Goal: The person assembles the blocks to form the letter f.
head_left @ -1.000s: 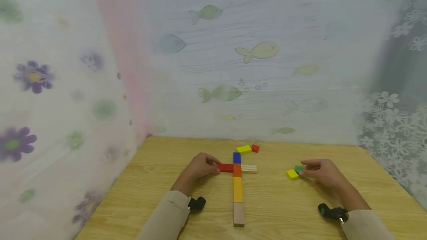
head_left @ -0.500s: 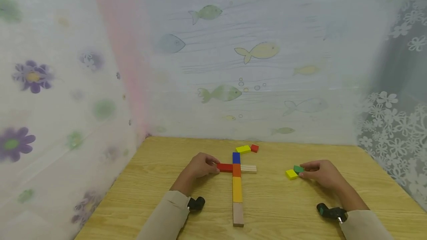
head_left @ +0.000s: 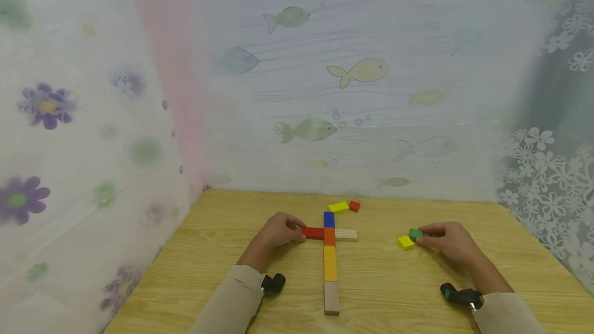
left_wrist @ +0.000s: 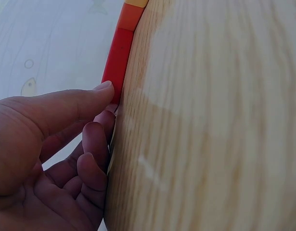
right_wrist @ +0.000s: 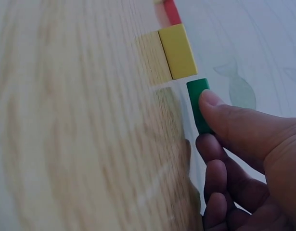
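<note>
On the wooden table, blocks lie in a cross. A blue block point(head_left: 329, 219), an orange block point(head_left: 329, 237), an amber block point(head_left: 330, 264) and a brownish block point(head_left: 331, 298) form its upright. A red block point(head_left: 313, 233) and a pale wood-grain block point(head_left: 346, 235) form its arms. My left hand point(head_left: 280, 232) pinches the red block's outer end between thumb and fingers. Over to the right, my right hand point(head_left: 450, 241) pinches a green block point(right_wrist: 198, 98); the right wrist view shows a gap between it and the tabletop. Beside it lies a yellow block point(head_left: 406, 243).
Behind the cross, near the table's back edge, lie another yellow block point(head_left: 339, 207) and a small red block point(head_left: 355, 206). Fish-printed sheeting point(head_left: 297, 92) rises behind the table point(head_left: 371, 293), with flowered sheeting point(head_left: 83, 159) at the left.
My right fingers have drawn the green block up and slightly away from the yellow block, and more of it shows. The left hand and the cross have stayed in place.
</note>
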Demonstrator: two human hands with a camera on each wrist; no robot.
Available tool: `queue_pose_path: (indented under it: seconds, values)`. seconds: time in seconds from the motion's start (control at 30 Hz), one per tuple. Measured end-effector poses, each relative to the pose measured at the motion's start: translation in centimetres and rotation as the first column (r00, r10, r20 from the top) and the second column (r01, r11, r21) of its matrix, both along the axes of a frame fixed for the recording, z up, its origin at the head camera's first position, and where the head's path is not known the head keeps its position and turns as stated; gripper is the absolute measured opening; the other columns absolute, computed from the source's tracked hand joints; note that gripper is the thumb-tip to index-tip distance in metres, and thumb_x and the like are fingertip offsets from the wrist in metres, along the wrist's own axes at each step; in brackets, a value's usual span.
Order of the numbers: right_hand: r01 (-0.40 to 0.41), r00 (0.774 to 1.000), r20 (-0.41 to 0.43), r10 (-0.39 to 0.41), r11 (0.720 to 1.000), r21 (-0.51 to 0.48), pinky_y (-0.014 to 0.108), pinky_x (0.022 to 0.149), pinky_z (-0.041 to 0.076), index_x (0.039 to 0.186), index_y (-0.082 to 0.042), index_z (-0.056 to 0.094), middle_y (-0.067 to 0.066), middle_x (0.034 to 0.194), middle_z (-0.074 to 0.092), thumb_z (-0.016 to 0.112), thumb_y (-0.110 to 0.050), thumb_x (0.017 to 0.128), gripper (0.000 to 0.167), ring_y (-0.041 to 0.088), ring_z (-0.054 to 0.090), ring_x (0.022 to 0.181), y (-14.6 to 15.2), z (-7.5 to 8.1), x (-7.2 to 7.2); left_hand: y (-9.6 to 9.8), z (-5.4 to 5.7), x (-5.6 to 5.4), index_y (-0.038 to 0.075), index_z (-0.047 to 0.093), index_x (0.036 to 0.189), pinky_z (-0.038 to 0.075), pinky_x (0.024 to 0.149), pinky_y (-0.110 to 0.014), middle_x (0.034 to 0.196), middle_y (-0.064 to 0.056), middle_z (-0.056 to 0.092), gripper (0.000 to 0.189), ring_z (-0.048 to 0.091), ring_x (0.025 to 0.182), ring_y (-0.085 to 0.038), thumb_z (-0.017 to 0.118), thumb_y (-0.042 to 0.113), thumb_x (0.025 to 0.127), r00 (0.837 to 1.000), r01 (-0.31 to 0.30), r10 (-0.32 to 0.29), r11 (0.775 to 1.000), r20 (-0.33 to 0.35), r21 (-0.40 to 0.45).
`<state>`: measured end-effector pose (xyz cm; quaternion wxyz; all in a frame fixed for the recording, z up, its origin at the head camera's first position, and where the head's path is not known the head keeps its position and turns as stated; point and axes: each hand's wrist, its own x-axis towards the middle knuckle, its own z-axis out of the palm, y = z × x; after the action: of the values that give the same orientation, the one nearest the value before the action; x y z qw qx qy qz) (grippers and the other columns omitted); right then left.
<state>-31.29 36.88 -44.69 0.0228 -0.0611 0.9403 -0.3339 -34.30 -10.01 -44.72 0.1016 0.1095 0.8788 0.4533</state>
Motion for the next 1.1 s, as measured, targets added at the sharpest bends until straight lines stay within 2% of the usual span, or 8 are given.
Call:
queue_pose_path:
  seconds: [0.2,0.4,0.83,1.1]
  values:
    - [-0.008,0.999,-0.04,0.009,1.0,0.022,0.053,0.091,0.055,0.131,-0.001,0.07,0.019,0.121,0.074,0.075,-0.044,0.095,0.057,0.037,0.068,0.111,-0.5,0.3,-0.2,-0.1,0.1,0.1,0.014,0.08,0.113,0.054,0.071,-0.029,0.097,-0.003,0.07,0.025,0.061,0.079,-0.017,0.083,0.019,0.089,1.0,-0.014,0.014,1.0,-0.001,-0.007]
    - [0.01,0.999,-0.035,-0.009,1.0,0.023,0.056,0.094,0.053,0.131,-0.002,0.07,0.019,0.123,0.073,0.076,-0.044,0.094,0.056,0.038,0.067,0.114,-0.7,0.9,-0.6,0.0,0.2,0.1,0.014,0.08,0.113,0.053,0.07,-0.03,0.097,-0.003,0.07,0.025,0.061,0.078,-0.018,0.083,0.018,0.088,1.0,-0.014,0.014,1.0,-0.004,-0.007]
    - [-0.013,0.998,-0.054,0.014,1.0,0.005,0.056,0.095,0.054,0.13,0.0,0.07,0.02,0.122,0.073,0.076,-0.04,0.095,0.054,0.041,0.067,0.115,-2.6,1.7,-1.3,-0.1,-0.2,0.0,0.013,0.079,0.113,0.054,0.071,-0.03,0.097,-0.004,0.07,0.025,0.061,0.08,-0.017,0.083,0.016,0.088,1.0,-0.011,0.011,1.0,-0.007,-0.002]
    - [-0.01,0.999,-0.052,0.01,1.0,0.009,0.056,0.096,0.054,0.131,-0.001,0.07,0.021,0.127,0.071,0.074,-0.039,0.096,0.051,0.042,0.065,0.119,-3.5,2.2,-2.4,-0.2,-0.3,-0.4,0.013,0.08,0.113,0.054,0.069,-0.03,0.096,-0.003,0.07,0.025,0.061,0.078,-0.017,0.084,0.017,0.088,1.0,-0.003,0.003,1.0,-0.008,0.008]
